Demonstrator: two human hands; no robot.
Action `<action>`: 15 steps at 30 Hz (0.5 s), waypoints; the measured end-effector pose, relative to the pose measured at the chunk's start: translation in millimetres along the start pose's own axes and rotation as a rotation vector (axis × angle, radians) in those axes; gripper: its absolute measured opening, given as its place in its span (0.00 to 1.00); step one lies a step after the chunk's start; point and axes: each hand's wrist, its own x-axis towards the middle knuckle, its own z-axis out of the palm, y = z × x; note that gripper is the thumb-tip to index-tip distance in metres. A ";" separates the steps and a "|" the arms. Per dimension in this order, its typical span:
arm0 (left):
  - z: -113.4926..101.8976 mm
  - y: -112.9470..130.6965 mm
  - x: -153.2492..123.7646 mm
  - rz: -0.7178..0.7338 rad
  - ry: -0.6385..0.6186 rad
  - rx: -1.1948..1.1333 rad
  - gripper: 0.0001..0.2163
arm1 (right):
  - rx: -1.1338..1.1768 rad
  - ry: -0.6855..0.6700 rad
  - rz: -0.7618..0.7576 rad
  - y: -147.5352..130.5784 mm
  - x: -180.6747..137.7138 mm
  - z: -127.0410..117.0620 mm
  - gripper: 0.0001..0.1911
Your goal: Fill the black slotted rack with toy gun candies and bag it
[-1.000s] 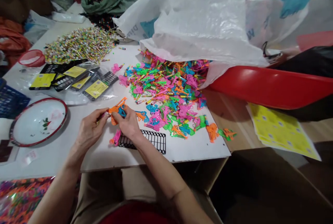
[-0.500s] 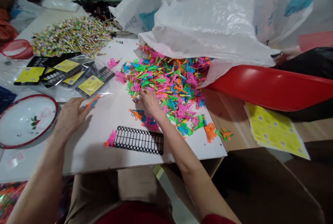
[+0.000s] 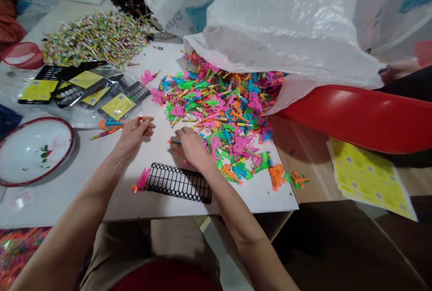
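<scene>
My left hand [image 3: 137, 132] is above the white tabletop, fingers pinched together; a small red bit shows at the fingertips, too small to name. Left of it lie orange and blue plastic toys [image 3: 112, 124] and a short striped tube [image 3: 100, 135]. My right hand [image 3: 193, 146] is at the near edge of a heap of bright plastic toys [image 3: 216, 102], fingers curled down. A blue and orange toy [image 3: 174, 142] shows beside its fingertips; what they grip is hidden. Nearer me lies a black grid rack [image 3: 179, 183], with a pink toy [image 3: 143, 179] at its left end.
A red-rimmed white enamel dish [image 3: 37, 151] sits at left. Behind it are bagged black racks with yellow labels [image 3: 117, 105] and a pile of small tubes [image 3: 97, 38]. A white sack [image 3: 263, 25] covers the heap's back. A red basin [image 3: 357, 115] and yellow sheets [image 3: 369, 176] are right.
My left hand has moved right, leaving the orange and blue toys on the table. My right hand has drawn slightly back towards me, over the loose toys near the heap's edge.
</scene>
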 end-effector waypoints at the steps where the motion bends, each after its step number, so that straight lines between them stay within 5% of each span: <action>1: -7.1 0.7 -4.1 -0.020 -0.002 0.058 0.19 | -0.077 -0.049 0.013 -0.9 -4.0 4.3 0.11; 7: -15.8 -7.1 -31.5 -0.185 -0.098 0.199 0.23 | -0.200 -0.087 -0.013 -19.4 -3.5 34.2 0.14; 15: -34.0 -12.3 -39.4 -0.139 -0.067 0.160 0.20 | -0.037 -0.130 -0.021 -1.5 5.7 21.8 0.11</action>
